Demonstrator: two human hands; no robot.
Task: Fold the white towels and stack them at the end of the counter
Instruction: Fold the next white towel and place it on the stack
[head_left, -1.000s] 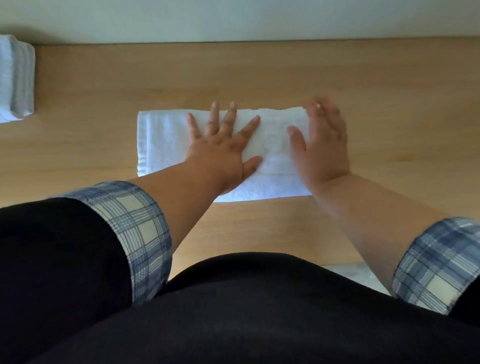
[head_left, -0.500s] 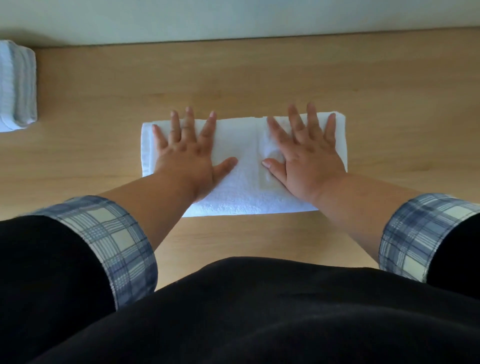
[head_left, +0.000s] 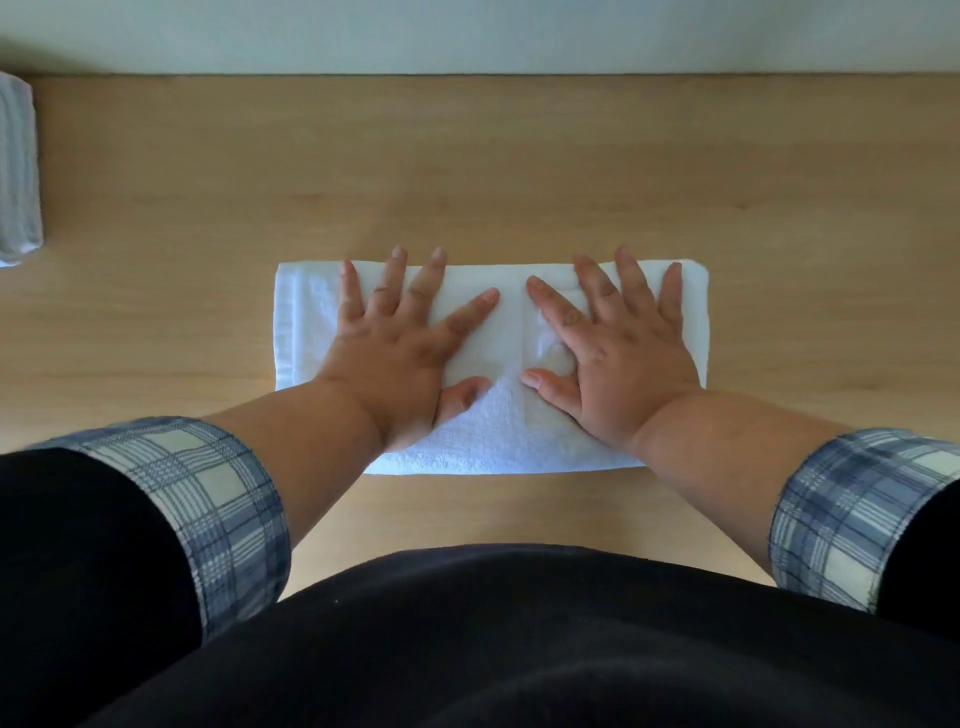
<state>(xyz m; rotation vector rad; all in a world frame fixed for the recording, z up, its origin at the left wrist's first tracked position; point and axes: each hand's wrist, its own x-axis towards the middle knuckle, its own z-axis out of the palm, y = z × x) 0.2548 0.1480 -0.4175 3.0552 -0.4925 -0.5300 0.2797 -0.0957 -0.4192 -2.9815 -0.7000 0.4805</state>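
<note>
The wooden counter (head_left: 519, 171) runs wide from left to right, with a pale wall (head_left: 467, 31) along its far edge and the near edge hidden under the person's dark top. Bare wood lies open on all sides of the white towel (head_left: 511, 426), with a broad strip between it and the wall and a long stretch to either side. At the far left edge of the view, well apart from it, a stack of folded towels (head_left: 18, 171) is cut off by the frame.

The white towel lies flat in the middle of the counter as a long folded rectangle, its long sides parallel to the wall, with a vertical fold line near its centre. The left hand (head_left: 400, 353) and the right hand (head_left: 618, 353) both rest palm-down on it, fingers straight and spread, gripping nothing.

The towel is nubbly terry cloth with a hemmed band at its left end. The counter is light, smooth wood grain. Plaid cuffs (head_left: 228, 509) are turned back over black sleeves.
</note>
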